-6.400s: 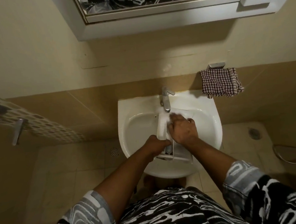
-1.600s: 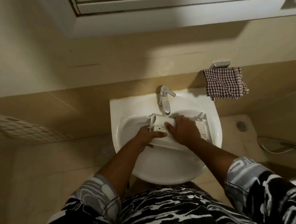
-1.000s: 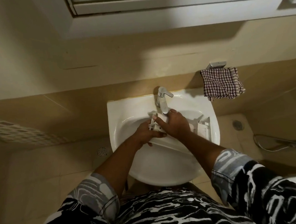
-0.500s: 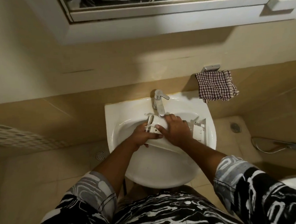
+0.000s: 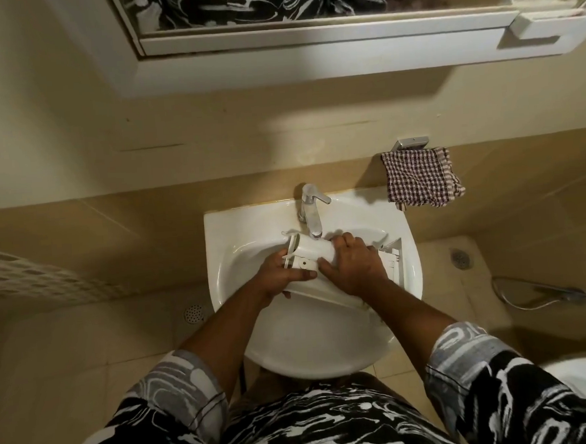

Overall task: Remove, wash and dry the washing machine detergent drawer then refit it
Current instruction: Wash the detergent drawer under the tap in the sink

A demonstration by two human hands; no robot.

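**tub_scrubber:** Any word on the whereabouts of the white plastic detergent drawer [image 5: 312, 255]?

**rinse_n_repeat:** Down in the bowl of the white ceramic wall sink [image 5: 327, 355]. Laid crosswise, with the rounded left part right under the spout of the chrome lever tap [image 5: 310, 209] and the right end up against the right side of the bowl.

**tub_scrubber:** And the grip?

**rinse_n_repeat:** Left hand [image 5: 281, 274] clamped on the left end, with the thumb laid across the top face and the other fingers curled round the end piece. Right hand [image 5: 352, 264] wrapped over the middle, just beside the left one, with fingers hooked over the far edge and the thumb stretched out toward the left thumb. So both locked on the drawer, neither one hanging free.

**tub_scrubber:** Water on?

**rinse_n_repeat:** Can't tell from this angle, honestly.

**tub_scrubber:** Anything else around?

**rinse_n_repeat:** Red-and-white checked cloth [image 5: 419, 179] hanging off a small metal wall holder [image 5: 413, 143], just right of the sink's back corner. White-framed mirror cabinet [image 5: 309, 61] up above. Round floor drain [image 5: 194, 313] on the beige tiles left of the sink, second drain [image 5: 460, 259] over on the right, plus a chrome hose [image 5: 543, 297] farther right on the floor. Black-and-white swirl-print sleeves [image 5: 179, 400] down at the bottom edge.
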